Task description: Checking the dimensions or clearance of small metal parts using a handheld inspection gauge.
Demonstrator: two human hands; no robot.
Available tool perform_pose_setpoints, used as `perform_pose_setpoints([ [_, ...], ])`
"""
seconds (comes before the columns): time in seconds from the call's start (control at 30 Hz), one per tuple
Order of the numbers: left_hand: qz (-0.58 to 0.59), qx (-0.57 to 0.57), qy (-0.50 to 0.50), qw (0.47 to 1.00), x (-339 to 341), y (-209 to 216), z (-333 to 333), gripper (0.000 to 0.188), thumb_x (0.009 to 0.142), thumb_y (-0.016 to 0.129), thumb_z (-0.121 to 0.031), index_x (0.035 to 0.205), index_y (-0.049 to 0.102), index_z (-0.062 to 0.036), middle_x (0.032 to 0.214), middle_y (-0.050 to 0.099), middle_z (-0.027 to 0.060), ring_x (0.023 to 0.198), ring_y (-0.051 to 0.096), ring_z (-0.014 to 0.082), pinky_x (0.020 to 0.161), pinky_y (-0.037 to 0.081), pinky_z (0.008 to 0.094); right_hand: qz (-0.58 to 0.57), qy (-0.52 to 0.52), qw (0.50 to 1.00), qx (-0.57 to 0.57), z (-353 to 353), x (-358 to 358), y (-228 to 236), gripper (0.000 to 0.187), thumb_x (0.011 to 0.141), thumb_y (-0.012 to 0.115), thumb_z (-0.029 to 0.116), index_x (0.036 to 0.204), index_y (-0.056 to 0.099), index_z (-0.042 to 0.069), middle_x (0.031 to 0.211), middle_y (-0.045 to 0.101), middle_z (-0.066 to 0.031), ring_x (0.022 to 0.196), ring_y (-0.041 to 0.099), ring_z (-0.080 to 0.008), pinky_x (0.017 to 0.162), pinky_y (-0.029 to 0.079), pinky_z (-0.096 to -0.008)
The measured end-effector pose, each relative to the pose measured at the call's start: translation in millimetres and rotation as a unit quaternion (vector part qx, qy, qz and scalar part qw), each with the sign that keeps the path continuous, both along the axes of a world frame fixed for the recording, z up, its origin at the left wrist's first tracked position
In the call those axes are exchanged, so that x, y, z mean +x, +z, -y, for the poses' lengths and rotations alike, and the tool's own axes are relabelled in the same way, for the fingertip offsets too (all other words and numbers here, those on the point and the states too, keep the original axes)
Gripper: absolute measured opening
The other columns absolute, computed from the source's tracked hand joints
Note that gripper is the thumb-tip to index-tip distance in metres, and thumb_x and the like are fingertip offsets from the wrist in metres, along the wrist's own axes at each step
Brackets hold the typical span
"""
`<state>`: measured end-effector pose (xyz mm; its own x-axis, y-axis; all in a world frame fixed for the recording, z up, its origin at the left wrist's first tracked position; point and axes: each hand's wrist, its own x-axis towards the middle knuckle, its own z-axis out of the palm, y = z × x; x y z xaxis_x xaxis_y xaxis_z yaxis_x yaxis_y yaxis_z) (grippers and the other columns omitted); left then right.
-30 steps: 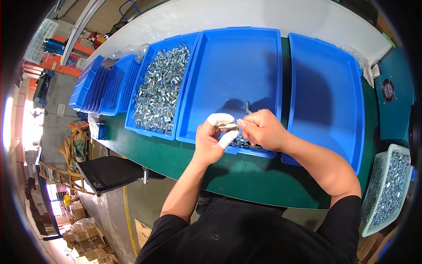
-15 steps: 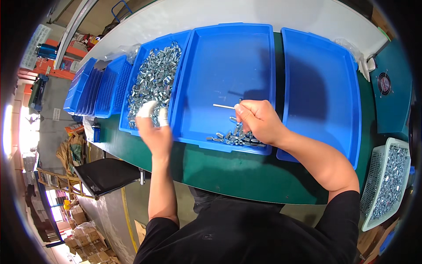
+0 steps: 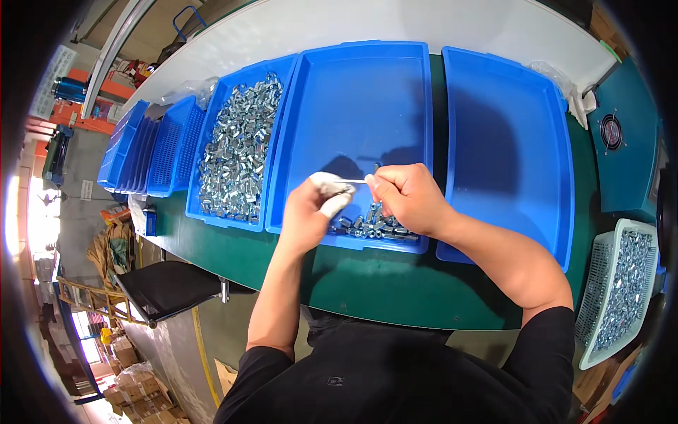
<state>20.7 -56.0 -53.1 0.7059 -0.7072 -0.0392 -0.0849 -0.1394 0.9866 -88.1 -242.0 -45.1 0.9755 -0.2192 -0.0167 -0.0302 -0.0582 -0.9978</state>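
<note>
From left to right on the green desk [image 3: 395,283]: a row of blue baskets [image 3: 169,145] stands beside the left tray [image 3: 224,222], which is filled with loose metal pieces [image 3: 240,155]. The wide middle tray [image 3: 360,99] adjoins it. Over the near part of this tray is the left hand [image 3: 307,208], its thumb and fingertip in white covers [image 3: 335,205]; thumb and finger are pinched on a small metal part [image 3: 345,190], largely hidden by the grip, so that its long axis cannot be read with certainty.

A thin pale rod [image 3: 353,181] spans the narrow gap between the two hands, its long axis running nearly level from left to right. Its free end points left and lies at the left fingertips, close by the small part; whether it touches or enters the part cannot be told. Below the rod, a small heap [image 3: 374,225] lies along the tray's near edge. The right hand [image 3: 413,201], nearer to this heap, is closed on the rod's right end. Farther right lie the right tray [image 3: 508,141] and a pale green basket [image 3: 593,297] of metal pieces.
</note>
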Motion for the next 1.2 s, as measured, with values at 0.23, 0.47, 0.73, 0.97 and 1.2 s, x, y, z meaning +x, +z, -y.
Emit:
perform_pose_setpoints([
  [0.23, -0.037, -0.075, 0.038, 0.996, -4.0, -5.0, -19.6, 0.018, 0.089, 0.069, 0.005, 0.106, 0.064, -0.0006, 0.095, 0.07, 0.0067, 0.086, 0.068, 0.0146, 0.08, 0.054, 0.0269, 0.022, 0.036, 0.993, -0.106, -0.2, -0.6, -0.7, 0.04, 0.097, 0.06, 0.017, 0.062, 0.056, -0.002, 0.051, 0.05, -0.0114, 0.046, 0.042, -0.0168, 0.049, 0.035, -0.0361],
  [0.47, -0.023, -0.08, 0.039, 0.996, -1.4, -9.3, -19.1, 0.019, 0.087, 0.071, 0.005, 0.104, 0.065, -0.0009, 0.094, 0.07, 0.0041, 0.085, 0.066, 0.0118, 0.078, 0.053, 0.0252, 0.013, 0.034, 0.997, -0.072, -0.5, -0.8, -3.8, 0.036, 0.094, 0.061, 0.017, 0.063, 0.056, -0.002, 0.053, 0.048, -0.0182, 0.045, 0.041, -0.0274, 0.049, 0.035, -0.0399],
  [0.73, -0.007, -0.046, 0.01, 0.999, -9.1, -3.6, -17.9, 0.014, 0.089, 0.069, 0.004, 0.1, 0.063, -0.0012, 0.089, 0.069, 0.007, 0.076, 0.066, 0.0123, 0.07, 0.054, 0.0249, 0.152, 0.055, 0.956, -0.244, -0.6, -2.7, -8.7, 0.029, 0.091, 0.062, 0.009, 0.065, 0.054, 0.001, 0.057, 0.048, -0.0164, 0.05, 0.044, -0.0353, 0.049, 0.034, -0.0427],
  [0.97, -0.066, -0.071, -0.004, 0.995, -11.4, -4.1, -17.0, 0.011, 0.092, 0.067, 0.001, 0.1, 0.061, -0.0027, 0.083, 0.068, 0.0076, 0.071, 0.065, 0.0127, 0.064, 0.053, 0.0246, 0.153, 0.046, 0.954, -0.254, -3.1, -2.6, -10.3, 0.031, 0.09, 0.064, 0.009, 0.063, 0.051, 0.002, 0.057, 0.049, -0.0156, 0.051, 0.048, -0.0357, 0.05, 0.037, -0.0442],
  [1.2, -0.099, -0.037, -0.048, 0.993, -18.0, -0.1, -14.0, 0.009, 0.093, 0.066, 0.0, 0.098, 0.06, -0.0044, 0.083, 0.068, 0.0055, 0.071, 0.065, 0.0109, 0.063, 0.053, 0.0246, 0.137, 0.043, 0.946, -0.291, -7.0, -7.4, -4.3, 0.031, 0.089, 0.065, 0.015, 0.062, 0.055, 0.004, 0.059, 0.055, -0.0174, 0.057, 0.054, -0.0406, 0.052, 0.04, -0.0469],
])
